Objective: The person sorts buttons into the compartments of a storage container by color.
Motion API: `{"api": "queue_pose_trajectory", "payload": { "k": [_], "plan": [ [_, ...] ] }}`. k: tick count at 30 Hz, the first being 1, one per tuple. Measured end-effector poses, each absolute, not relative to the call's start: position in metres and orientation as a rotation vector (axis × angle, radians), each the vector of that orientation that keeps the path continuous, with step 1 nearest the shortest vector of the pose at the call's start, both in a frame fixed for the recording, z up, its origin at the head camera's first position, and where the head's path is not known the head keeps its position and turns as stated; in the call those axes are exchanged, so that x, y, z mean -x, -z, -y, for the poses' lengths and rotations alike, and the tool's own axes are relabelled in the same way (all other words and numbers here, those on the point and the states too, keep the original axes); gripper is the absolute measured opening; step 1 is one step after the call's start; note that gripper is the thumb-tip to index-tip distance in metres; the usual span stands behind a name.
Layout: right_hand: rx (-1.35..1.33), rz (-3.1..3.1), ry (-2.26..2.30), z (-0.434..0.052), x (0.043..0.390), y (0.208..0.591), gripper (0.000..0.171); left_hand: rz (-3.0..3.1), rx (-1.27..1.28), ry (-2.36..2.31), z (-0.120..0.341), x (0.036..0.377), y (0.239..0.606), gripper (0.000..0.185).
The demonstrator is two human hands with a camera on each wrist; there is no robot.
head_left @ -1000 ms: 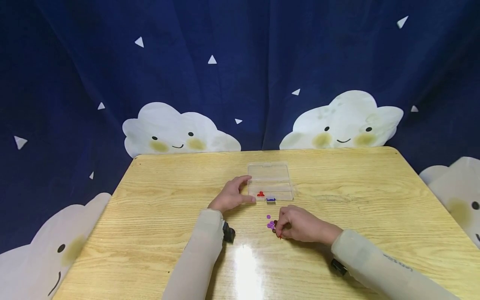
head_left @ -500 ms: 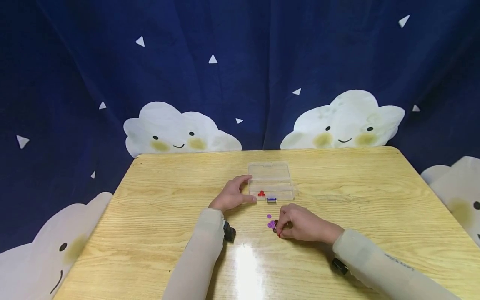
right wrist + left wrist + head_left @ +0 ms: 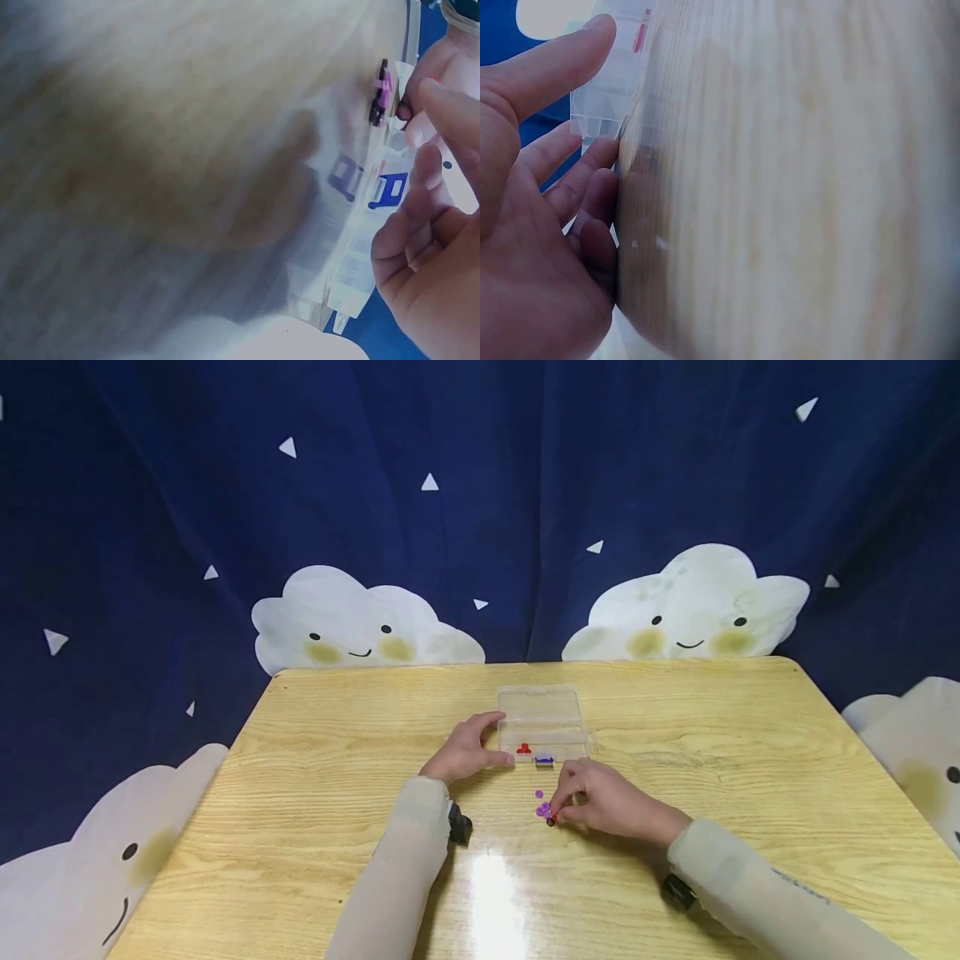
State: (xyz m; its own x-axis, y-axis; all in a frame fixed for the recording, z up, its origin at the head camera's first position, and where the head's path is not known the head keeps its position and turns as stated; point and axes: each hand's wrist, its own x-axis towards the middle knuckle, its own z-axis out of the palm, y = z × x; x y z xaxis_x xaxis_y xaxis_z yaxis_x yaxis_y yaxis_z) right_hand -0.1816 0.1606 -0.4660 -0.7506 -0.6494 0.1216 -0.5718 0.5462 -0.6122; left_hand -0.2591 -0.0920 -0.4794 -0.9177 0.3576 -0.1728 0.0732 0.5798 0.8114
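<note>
The clear box (image 3: 542, 724) on the table (image 3: 300, 793) held red pieces (image 3: 523, 748). Your left hand (image 3: 463, 752) lay relaxed against its left side. Your right hand (image 3: 600, 802) pinched a small piece beside the purple discs (image 3: 542, 808). Only your right wrist view showed the blue latch (image 3: 388, 189).

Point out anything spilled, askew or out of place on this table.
A few small purple pieces lie loose on the table, outside the clear box, by the right hand, which pinches a small piece. The left hand touches the box's left side. The box sits square; nothing looks damaged.
</note>
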Motion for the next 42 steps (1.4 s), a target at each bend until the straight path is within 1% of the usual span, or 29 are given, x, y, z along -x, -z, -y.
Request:
{"api": "queue_pose_trajectory", "payload": {
  "k": [5,16,26,42],
  "plan": [
    [1.022,-2.672,1.093,-0.163,0.186,0.463,0.011,-2.483,-0.342,-1.27,0.092,0.258,0.48,0.079],
    [0.948,-2.822,1.223,-0.165,0.199,0.452,0.011,-2.493,-0.325,-1.268,0.092,0.259,0.478,0.079],
    [0.849,-2.879,1.238,-0.167,0.206,0.445,0.011,-2.499,-0.334,-1.256,0.09,0.258,0.474,0.08],
    [0.846,-2.923,1.251,-0.153,0.217,0.44,0.009,-2.484,-0.325,-1.268,0.091,0.26,0.477,0.081]
  ]
}}
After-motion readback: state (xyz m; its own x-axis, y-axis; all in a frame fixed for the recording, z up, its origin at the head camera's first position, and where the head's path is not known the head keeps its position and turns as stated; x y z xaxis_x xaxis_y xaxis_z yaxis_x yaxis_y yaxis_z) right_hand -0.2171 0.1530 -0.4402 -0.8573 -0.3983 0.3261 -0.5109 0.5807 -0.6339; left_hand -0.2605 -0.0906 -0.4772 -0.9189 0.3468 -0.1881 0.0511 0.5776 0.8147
